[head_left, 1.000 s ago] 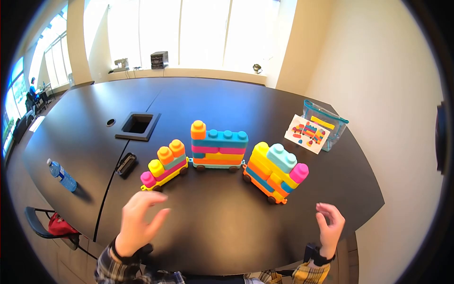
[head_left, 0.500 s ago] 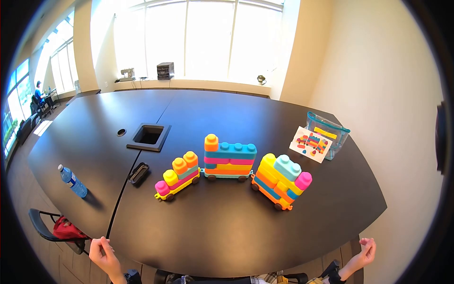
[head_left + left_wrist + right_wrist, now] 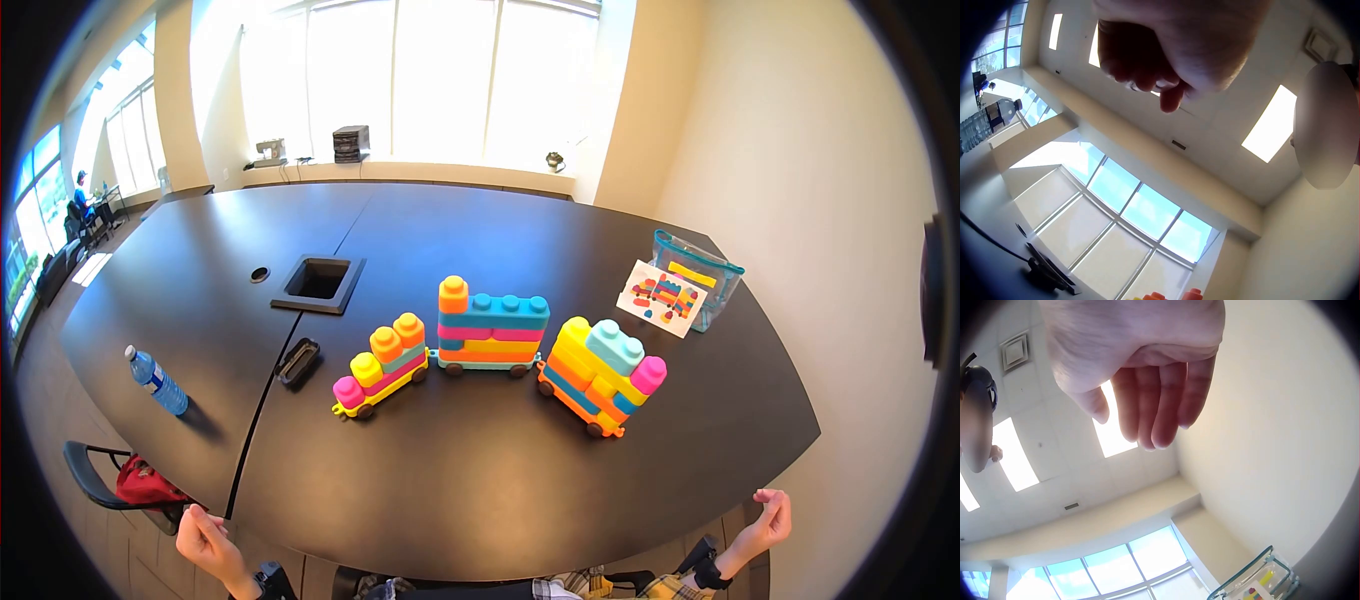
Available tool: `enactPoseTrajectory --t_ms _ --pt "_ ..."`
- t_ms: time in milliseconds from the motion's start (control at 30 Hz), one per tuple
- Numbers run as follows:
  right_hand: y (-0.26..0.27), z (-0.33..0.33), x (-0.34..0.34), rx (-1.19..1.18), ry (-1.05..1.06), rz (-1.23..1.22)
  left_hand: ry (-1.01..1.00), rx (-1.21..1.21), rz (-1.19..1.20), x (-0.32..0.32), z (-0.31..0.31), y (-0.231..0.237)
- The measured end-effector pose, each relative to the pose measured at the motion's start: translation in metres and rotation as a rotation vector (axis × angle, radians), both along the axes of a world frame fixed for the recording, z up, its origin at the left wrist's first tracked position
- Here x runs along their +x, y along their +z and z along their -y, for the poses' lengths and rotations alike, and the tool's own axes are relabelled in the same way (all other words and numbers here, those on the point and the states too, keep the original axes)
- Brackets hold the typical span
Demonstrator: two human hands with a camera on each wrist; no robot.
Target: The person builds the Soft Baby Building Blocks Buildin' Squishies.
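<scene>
A toy train of building blocks stands on the dark table. Its left car [image 3: 383,368] has a yellow base and blocks rising in steps. The middle car [image 3: 492,340] carries a teal layer with one orange block on top. On an orange base, the right car [image 3: 585,370] has yellow, light teal and pink blocks. My left hand [image 3: 208,545] is at the near left table edge, palm up, fingers loosely curled around nothing. Off the near right edge, my right hand [image 3: 765,525] is raised with relaxed, bent fingers and holds nothing, as the right wrist view shows.
Behind the right car, a picture card [image 3: 660,298] leans on a clear zip bag [image 3: 705,270]. A water bottle [image 3: 157,382] stands at left, near a black oblong piece [image 3: 298,362] and a square table opening [image 3: 318,280]. A chair [image 3: 90,475] holds a red item [image 3: 150,482].
Both hands have drawn back from above the table, outward to its near left and right edges. The view has tilted up a little. The train cars stand as before.
</scene>
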State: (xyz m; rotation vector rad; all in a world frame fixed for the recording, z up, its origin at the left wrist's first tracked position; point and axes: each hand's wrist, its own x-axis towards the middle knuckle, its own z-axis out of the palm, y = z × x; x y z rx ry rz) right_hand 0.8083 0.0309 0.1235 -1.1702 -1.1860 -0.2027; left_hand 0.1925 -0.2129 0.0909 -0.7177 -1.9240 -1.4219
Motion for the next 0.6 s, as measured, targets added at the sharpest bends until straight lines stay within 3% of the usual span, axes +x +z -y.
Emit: enactPoseTrajectory --t_ms 133,200,267,333,467,600 --pt "-0.003 -0.002 0.003 -0.027 -0.018 0.018 0.032 -0.031 -0.114 0.000 -0.005 0.025" --pt "-0.004 -0.003 0.004 -0.028 0.004 0.031 -0.045 0.021 -0.116 -0.008 -0.014 0.040" --pt "-0.005 -0.003 0.003 -0.035 0.023 0.043 -0.182 -0.087 -0.051 -0.032 -0.036 0.051" --pt "-0.007 -0.007 0.001 -0.014 0.095 0.030 -0.341 -0.236 0.187 -0.053 -0.080 0.063" --pt "-0.005 -0.008 -0.005 -0.016 0.129 0.080 -0.344 -0.627 0.092 -0.121 -0.156 0.010" --pt "-0.009 -0.001 -0.006 -0.058 0.187 0.101 -0.333 -0.802 0.133 -0.176 -0.208 -0.044"
